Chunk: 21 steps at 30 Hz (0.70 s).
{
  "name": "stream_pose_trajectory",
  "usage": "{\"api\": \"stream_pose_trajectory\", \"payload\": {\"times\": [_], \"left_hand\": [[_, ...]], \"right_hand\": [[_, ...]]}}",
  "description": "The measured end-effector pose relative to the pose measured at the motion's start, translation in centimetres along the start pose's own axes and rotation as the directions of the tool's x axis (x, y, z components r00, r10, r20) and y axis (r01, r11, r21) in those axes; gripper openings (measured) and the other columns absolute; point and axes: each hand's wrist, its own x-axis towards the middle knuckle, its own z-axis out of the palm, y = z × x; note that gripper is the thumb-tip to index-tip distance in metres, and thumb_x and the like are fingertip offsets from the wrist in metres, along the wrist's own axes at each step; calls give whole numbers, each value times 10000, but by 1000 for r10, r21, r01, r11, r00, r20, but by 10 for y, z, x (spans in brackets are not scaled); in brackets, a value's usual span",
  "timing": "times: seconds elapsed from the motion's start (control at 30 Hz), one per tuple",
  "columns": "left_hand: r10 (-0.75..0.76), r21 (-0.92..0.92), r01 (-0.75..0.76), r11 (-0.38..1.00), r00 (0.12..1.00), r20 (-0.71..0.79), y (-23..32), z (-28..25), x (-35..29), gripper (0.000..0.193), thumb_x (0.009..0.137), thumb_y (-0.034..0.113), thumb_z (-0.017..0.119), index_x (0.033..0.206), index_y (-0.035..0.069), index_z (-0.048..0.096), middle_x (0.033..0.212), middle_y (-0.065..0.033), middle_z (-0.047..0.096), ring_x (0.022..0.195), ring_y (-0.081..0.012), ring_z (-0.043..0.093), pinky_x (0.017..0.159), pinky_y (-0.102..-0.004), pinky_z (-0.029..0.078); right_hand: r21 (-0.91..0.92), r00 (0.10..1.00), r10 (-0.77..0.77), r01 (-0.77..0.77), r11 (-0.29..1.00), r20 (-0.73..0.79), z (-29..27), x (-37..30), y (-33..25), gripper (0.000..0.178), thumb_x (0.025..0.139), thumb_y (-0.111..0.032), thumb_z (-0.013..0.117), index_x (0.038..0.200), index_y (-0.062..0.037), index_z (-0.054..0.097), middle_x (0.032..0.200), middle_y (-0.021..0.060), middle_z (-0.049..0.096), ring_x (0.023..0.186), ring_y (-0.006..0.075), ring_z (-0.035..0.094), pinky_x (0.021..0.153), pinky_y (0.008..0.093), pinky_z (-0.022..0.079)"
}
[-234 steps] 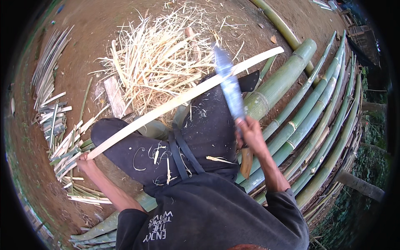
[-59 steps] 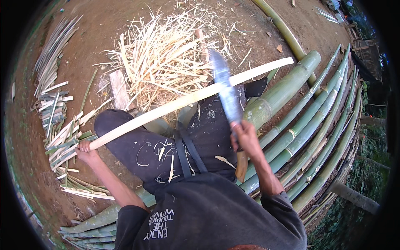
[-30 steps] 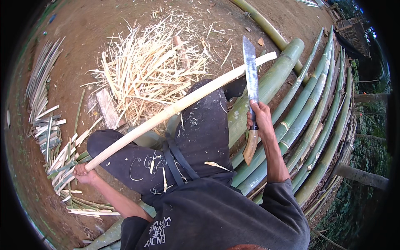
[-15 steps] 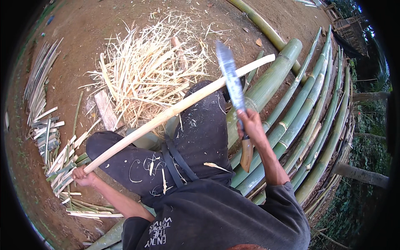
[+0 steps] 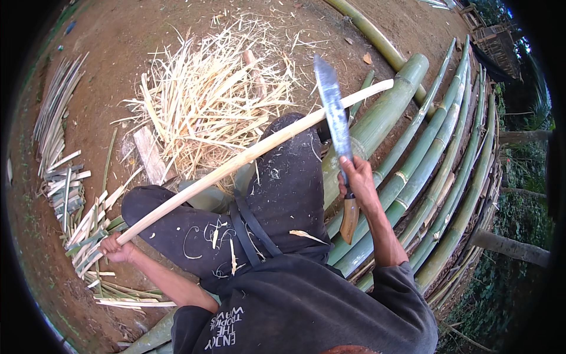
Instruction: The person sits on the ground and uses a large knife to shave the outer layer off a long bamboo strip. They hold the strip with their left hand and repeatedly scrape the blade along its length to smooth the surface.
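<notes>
Ground: bare brown soil (image 5: 118, 35), with green foliage (image 5: 519, 221) at the right edge of the frame. From left to right, it carries a bundle of thin strips (image 5: 56, 112) at upper left, short split pieces (image 5: 68, 189) below the bundle, a wooden block (image 5: 150, 156), and a heap of pale shavings (image 5: 203, 97) at upper centre. A thick green bamboo length (image 5: 377, 121) lies right of centre, and a row of green bamboo poles (image 5: 433, 156) fills the right side.

Workpiece: one long, slender bamboo strip (image 5: 253, 152), cream to pale yellow. It runs diagonally from the left side of the frame up to the upper right, passing over the dark trousers (image 5: 289, 200). Its upper right end appears slightly bowed. Loose curls lie on the trousers.

Tool: a long-bladed knife (image 5: 333, 109) with a grey blade and brown wooden handle. The blade crosses in front of the strip right of centre; contact between the two cannot be confirmed.

Change from one second earlier: the blade then stood nearly upright and farther right. It now leans with its tip to the left and crosses the strip farther from the upper right end.

Left hand (image 5: 118, 246): closed around the lower left end of the strip.

Right hand (image 5: 361, 180): fingers wrapped around the knife just below the blade, the wooden handle projecting beneath the fist.
</notes>
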Motion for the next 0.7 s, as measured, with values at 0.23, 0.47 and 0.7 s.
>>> {"api": "stream_pose_trajectory", "payload": {"times": [0.23,0.47,0.7], "left_hand": [[36,-16,-36,999,999,17,-4,5,3,360,989,186,447,632,138,423,465,23,312,372,-67,246,398,-218,253],[1,-40,0,999,999,32,-5,7,0,288,931,109,485,650,134,429,471,17,332,365,-62,248,385,-222,251],[13,12,-13,1000,1000,-20,4,3,2,300,940,115,489,646,132,427,477,18,314,378,-67,248,384,-226,244]], "right_hand": [[39,994,19,-24,999,110,34,-17,12,273,1016,-292,579,905,-47,527,601,7,529,421,110,496,377,276,403],[105,999,-9,14,994,-45,4,5,-10,268,1022,-303,556,956,-47,516,583,-1,511,394,92,479,364,264,420],[-39,977,62,-55,998,203,42,-26,0,255,1034,-253,530,993,-1,541,620,29,533,448,114,508,392,279,416]]}}
